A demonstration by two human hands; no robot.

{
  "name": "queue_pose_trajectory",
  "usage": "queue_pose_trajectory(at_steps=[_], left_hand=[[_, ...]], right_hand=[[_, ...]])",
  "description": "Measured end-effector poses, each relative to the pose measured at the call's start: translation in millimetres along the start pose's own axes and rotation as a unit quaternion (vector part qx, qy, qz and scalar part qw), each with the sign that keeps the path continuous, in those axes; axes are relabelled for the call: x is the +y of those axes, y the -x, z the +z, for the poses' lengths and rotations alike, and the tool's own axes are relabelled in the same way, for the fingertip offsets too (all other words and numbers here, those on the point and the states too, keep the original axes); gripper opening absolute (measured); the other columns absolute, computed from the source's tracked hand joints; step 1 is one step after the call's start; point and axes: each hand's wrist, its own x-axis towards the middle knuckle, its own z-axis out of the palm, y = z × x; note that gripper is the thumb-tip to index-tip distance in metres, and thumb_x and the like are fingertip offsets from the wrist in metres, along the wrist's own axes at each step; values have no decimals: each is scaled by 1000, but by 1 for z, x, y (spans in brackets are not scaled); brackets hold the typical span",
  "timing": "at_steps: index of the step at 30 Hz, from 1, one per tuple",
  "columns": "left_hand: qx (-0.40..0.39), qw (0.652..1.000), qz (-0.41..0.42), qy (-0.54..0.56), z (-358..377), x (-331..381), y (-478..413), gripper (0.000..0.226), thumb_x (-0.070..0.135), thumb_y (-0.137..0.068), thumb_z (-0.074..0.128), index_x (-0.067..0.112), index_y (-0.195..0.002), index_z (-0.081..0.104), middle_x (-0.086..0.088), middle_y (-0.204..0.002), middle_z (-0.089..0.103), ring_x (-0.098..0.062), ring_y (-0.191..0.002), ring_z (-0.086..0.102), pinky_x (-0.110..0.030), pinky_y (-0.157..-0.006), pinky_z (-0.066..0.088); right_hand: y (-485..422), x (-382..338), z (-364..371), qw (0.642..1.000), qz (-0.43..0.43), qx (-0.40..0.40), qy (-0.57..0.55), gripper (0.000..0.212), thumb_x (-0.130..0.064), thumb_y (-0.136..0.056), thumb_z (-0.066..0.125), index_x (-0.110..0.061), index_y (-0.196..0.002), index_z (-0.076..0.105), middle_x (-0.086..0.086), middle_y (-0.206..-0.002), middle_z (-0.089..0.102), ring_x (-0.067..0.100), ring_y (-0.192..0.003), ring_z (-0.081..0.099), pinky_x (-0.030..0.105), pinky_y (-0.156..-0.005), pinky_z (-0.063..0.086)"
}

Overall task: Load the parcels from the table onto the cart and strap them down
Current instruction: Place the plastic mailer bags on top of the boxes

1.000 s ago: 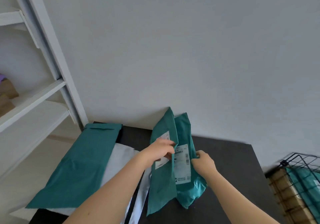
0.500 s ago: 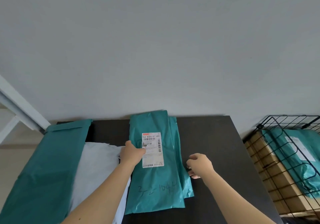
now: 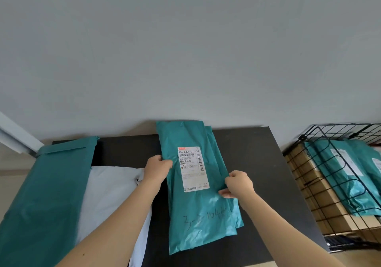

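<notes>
Where the teal parcels [image 3: 198, 215] lie: stacked lengthwise on the middle of the black table [image 3: 257, 163], white label [image 3: 192, 168] face up, far end showing past the table's back edge.
Open room: bare table top from the stack to the right edge; the wire cart [image 3: 321, 143] stands just beyond that edge.
Left side: a white parcel [image 3: 111, 194] near the stack, overlapped by a long teal parcel [image 3: 47, 194] along the table's left edge.
Left hand [image 3: 157, 167]: gripping the top parcel's left edge, fingers curled over it beside the label.
Right hand [image 3: 239, 184]: pinching the stack's right edge.
Cart load: loaded teal parcels [image 3: 338, 174] on cardboard boxes [image 3: 309, 184].
Hard to make out: how many parcels the stack holds; the handwriting near its front end; the cart's right part, cut off.
</notes>
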Motion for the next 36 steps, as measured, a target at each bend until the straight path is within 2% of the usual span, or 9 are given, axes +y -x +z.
queue_pose_trajectory(at_steps=[3,7,11,15,19,22,29,33,36], left_hand=[[-19,999,-12,34,10,10,7,14,5,-81,44,5,-87,57,-13,-83,55,-23,-77,51,-34,-72,43],[-10,998,13,60,20,25,24,18,7,-90,36,7,-85,53,-12,-81,53,-23,-75,49,-33,-69,40],[21,996,55,73,31,49,45,16,4,-92,36,5,-88,51,-8,-76,48,-16,-64,43,-28,-56,33],[19,994,81,72,67,65,81,16,3,-92,36,6,-84,50,-7,-75,48,-15,-63,42,-27,-54,32],[8,990,106,88,112,79,119,17,3,-92,35,6,-85,50,-7,-77,49,-15,-64,44,-26,-55,33],[2,988,117,100,149,86,146,17,2,-91,36,3,-95,52,-8,-80,51,-16,-65,46,-27,-55,34],[-32,985,144,88,262,90,209,16,2,-91,36,3,-94,52,-9,-78,50,-16,-62,44,-26,-52,33],[-62,986,134,74,339,84,238,15,4,-91,37,6,-88,51,-8,-77,49,-17,-60,43,-27,-51,33],[-78,986,123,75,389,84,253,16,3,-91,37,7,-92,53,-14,-88,56,-23,-73,52,-32,-65,43]], right_hand=[[8,7,-24,1000,-2,25,-18,6,-11,-85,55,-6,-87,59,7,-68,64,20,-54,65,33,-66,61],[15,16,-58,998,-21,38,38,9,-19,-82,70,-13,-83,64,1,-65,60,15,-54,58,29,-65,59],[20,31,-93,995,-45,86,26,5,-16,-85,66,-11,-85,67,5,-73,66,17,-61,60,37,-76,59],[27,60,-140,989,-59,135,-1,18,-14,-87,59,-2,-96,69,17,-90,71,29,-78,66,47,-83,56],[29,97,-192,979,-68,186,-54,15,-12,-89,55,-6,-87,68,9,-71,65,25,-67,59,43,-75,55],[32,127,-229,971,-70,207,-94,13,-11,-91,54,-10,-81,61,10,-73,64,26,-68,58,45,-77,54],[34,203,-327,954,-85,238,-161,23,-14,-93,54,-14,-71,58,8,-65,60,25,-63,56,45,-76,55],[33,252,-385,946,-92,256,-175,20,-12,-94,52,-1,-81,61,10,-66,56,23,-60,50,37,-62,47],[30,280,-428,944,-96,277,-155,24,-12,-93,51,-6,-71,55,10,-65,56,24,-61,50,33,-60,44]])
